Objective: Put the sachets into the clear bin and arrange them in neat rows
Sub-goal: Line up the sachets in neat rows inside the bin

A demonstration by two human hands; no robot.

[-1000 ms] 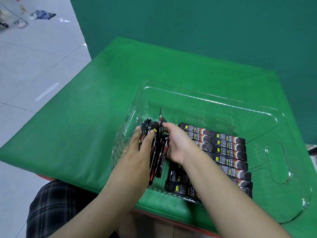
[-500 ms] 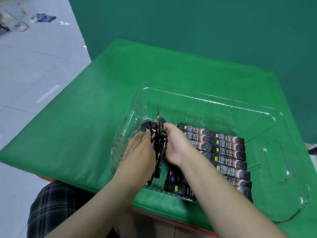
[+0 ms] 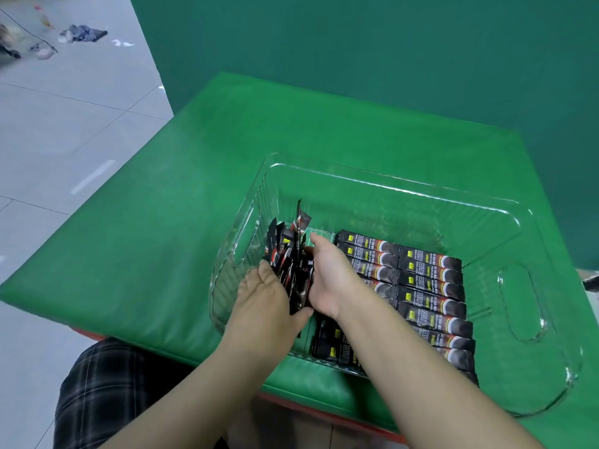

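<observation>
- While the left hand (image 3: 264,296) and right hand (image 3: 327,277) press a bundle of sachets (image 3: 293,264) between them, palms facing, the bundle stands on edge near the left end of the clear bin (image 3: 405,189). Fingers look fairly straight on the bundle's sides; whether any curl round its far side cannot be told.
- Risk 1: uneven bundle. One sachet sticks up well above the others at the top. Judgement: if the squeeze loosens before the ends are squared, the pack could fan out or topple.
- Risk 2: slippery wrappers. Film looks glossy; sachets in the middle of the pack could slide down or out, since only the outer ones touch the palms.
- Risk 3: disturbing finished work. Laid rows of sachets (image 3: 428,286) lie flat just beside the right hand, and its forearm passes over their near end. A drag of the wrist could skew them.
- Risk 4: bin shift. It is light-looking plastic on a smooth green table cover (image 3: 162,238); a sideways push against its left wall might slide it.
- Risk 5: space. Only the gap between left wall and rows looks free; a bundle laid crooked would overlap the rows.
</observation>
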